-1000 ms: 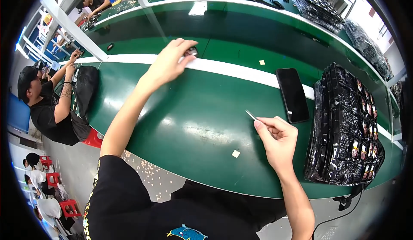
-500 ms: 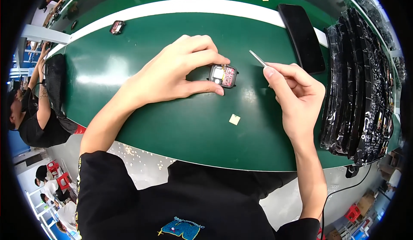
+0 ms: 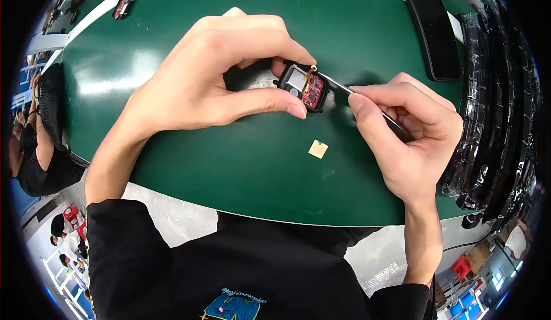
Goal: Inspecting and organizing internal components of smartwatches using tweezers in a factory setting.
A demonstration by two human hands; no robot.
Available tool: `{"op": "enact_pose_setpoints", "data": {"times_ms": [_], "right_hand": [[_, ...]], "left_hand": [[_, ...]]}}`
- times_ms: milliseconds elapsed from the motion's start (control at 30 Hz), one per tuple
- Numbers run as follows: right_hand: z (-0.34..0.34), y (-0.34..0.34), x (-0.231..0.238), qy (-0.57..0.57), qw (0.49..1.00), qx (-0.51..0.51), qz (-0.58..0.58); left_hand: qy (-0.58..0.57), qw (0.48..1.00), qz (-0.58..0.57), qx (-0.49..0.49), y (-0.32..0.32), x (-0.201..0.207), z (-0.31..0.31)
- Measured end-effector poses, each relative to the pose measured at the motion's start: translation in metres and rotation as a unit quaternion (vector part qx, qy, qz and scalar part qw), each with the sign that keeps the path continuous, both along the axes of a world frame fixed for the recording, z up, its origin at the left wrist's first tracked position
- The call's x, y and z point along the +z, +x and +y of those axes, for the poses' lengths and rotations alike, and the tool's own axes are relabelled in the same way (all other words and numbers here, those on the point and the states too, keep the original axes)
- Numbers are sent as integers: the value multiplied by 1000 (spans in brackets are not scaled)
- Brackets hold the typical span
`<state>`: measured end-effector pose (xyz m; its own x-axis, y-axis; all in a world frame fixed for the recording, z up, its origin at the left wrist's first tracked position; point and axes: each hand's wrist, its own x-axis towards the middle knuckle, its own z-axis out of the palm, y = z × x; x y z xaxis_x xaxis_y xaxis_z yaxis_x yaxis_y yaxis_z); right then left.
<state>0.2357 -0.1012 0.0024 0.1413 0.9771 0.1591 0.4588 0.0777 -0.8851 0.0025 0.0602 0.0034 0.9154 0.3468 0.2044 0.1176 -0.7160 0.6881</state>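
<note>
Green counter (image 3: 229, 165) carries it all. Stack of black plastic trays (image 3: 488, 102) on the right. Left hand (image 3: 212, 70) is pinched on the work, index at the far edge, thumb at the near edge. Right hand (image 3: 414, 133) is clamped on a slim tool in a pencil-type grip. Black phone (image 3: 430, 30) lies far right. Slim tool (image 3: 337, 84), likely tweezers, points far-left; can't tell whether its tips are parted. Opened device (image 3: 315, 92), small black case with red board showing, sits between the hands over the middle of the counter. A similar unit (image 3: 122, 8) lies alone far left. Pale square piece (image 3: 318, 149) lies just nearer than the device. Yellowish strip (image 3: 307, 80) runs across the case toward its far edge.

Step in hand, my read: fine tip work at that strip's far end. Contact is too small to confirm. Next move calls for a steady left pinch, small tip motion, light force, tip off the board.
</note>
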Motion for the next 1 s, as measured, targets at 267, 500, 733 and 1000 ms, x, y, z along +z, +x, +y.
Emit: {"op": "enact_pose_setpoints", "data": {"times_ms": [267, 500, 733, 1000], "right_hand": [[4, -4, -4, 17, 999, 12, -28], [3, -5, -4, 33, 999, -1, -42], [2, -5, -7, 124, 982, -10, -143], [4, -10, -12, 152, 973, -13, -172]], "left_hand": [[12, 1000, 2, 11, 1, -2, 2], [3, 1000, 13, 19, 1, -2, 1], [24, 999, 16, 34, 4, 3, -2], [29, 999, 10, 34, 3, 1, 0]]}}
